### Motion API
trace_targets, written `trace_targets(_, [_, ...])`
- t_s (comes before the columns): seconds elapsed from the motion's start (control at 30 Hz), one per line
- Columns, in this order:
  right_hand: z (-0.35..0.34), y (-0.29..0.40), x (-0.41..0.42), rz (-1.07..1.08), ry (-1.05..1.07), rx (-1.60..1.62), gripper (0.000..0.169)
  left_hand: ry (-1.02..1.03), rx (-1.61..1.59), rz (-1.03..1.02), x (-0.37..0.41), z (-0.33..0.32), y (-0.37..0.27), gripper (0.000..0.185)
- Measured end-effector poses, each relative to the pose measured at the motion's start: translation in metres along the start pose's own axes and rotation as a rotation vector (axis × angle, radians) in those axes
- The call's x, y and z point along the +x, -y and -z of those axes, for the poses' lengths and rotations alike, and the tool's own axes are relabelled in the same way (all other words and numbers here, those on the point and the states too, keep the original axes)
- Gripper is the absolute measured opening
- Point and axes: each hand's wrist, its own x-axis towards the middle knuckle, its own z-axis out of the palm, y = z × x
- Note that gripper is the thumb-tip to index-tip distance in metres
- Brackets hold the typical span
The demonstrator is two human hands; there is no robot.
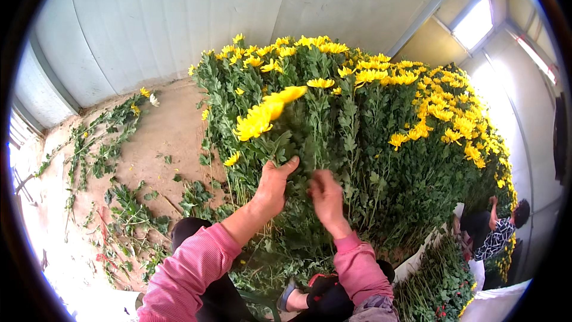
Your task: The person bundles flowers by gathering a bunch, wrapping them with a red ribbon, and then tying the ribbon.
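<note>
My left hand point(273, 185) is closed round the stems of a small bunch of yellow chrysanthemums point(254, 123), thumb up, with the blooms tilted up above it. Close by on the right, my right hand point(327, 194) is blurred, its fingers curled beside the leafy stems; whether it holds anything I cannot tell. Behind both hands stands a dense bank of upright yellow chrysanthemums point(366, 112), their flowers at the top and leafy stems below. The lower stems of the bunch are hidden among the foliage.
Cut stems and leaves point(129, 208) litter the floor at left, with a white flower point(154, 100) among them. A pale panel wall point(178, 18) rises behind the flowers. At lower right lie more bundled stems point(429, 277); a person point(494, 237) in a patterned top is beyond them.
</note>
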Motion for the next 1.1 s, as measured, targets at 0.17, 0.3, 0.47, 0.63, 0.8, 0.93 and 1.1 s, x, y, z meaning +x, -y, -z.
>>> trace_targets(0.17, [-0.018, -0.023, 0.044, 0.06, 0.0, 0.024, 0.025, -0.085, 0.013, -0.132, 0.005, 0.012, -0.012, 0.016])
trace_targets(0.3, [-0.028, -0.129, 0.074, -0.336, -0.082, -0.682, 0.044, -0.113, -0.025, -0.046, 0.001, -0.009, -0.012, 0.039])
trace_targets(0.47, [-0.032, -0.131, 0.056, -0.166, -0.172, -0.464, 0.038, -0.148, 0.002, -0.083, 0.007, 0.002, -0.021, 0.047])
trace_targets(0.63, [-0.011, -0.029, 0.002, 0.136, -0.078, -0.172, 0.017, -0.115, -0.03, -0.004, 0.004, 0.009, -0.025, 0.041])
trace_targets(0.8, [-0.019, -0.012, -0.05, 0.063, 0.009, -0.031, 0.021, -0.027, -0.022, 0.01, -0.015, -0.009, -0.026, 0.026])
trace_targets(0.93, [-0.014, -0.008, -0.062, -0.011, 0.086, 0.051, 0.021, 0.094, -0.048, -0.015, -0.015, 0.0, -0.018, 0.022])
trace_targets(1.1, [-0.008, 0.011, -0.063, -0.042, 0.115, 0.066, 0.03, 0.144, 0.022, -0.072, -0.019, 0.002, -0.014, 0.026])
